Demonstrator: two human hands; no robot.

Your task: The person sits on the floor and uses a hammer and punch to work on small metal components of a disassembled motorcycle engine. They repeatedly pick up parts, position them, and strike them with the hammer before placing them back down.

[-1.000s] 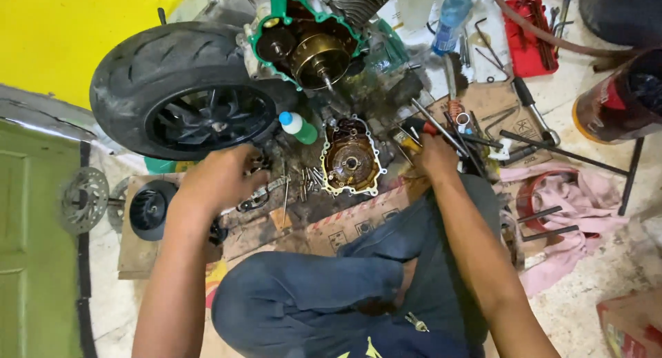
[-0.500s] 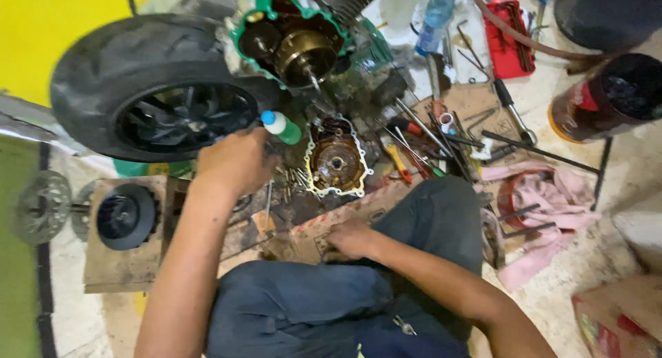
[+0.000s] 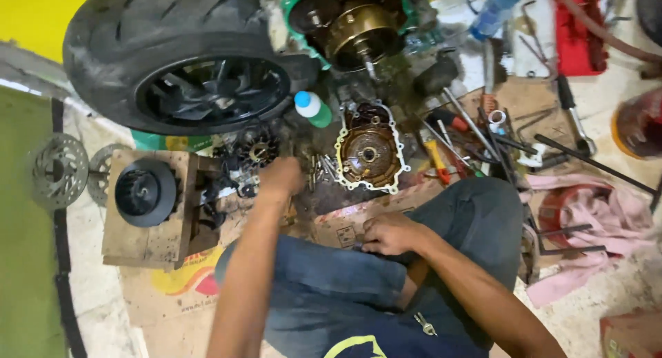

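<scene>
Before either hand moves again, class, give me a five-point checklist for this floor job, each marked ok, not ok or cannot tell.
1. Left hand at the loose parts: ok.
2. Left hand's grip: cannot tell.
3. Right hand off the tools, on the knee: ok.
4. Engine cover lying flat, open side up: ok.
5. Floor around the cover free of clutter: not ok, screwdrivers and bolts crowd it.

The engine cover (image 3: 369, 151) lies on the floor (image 3: 89, 296) before the engine (image 3: 352, 27), with the tire (image 3: 179, 55) to the left of the engine. A bottle (image 3: 312, 108) stands between tire and cover. The left hand (image 3: 279, 179) is left of the cover, near small bolts (image 3: 321, 168); the right hand (image 3: 387, 232) rests on the knee. Tools (image 3: 476, 134) lie to the right.
</scene>
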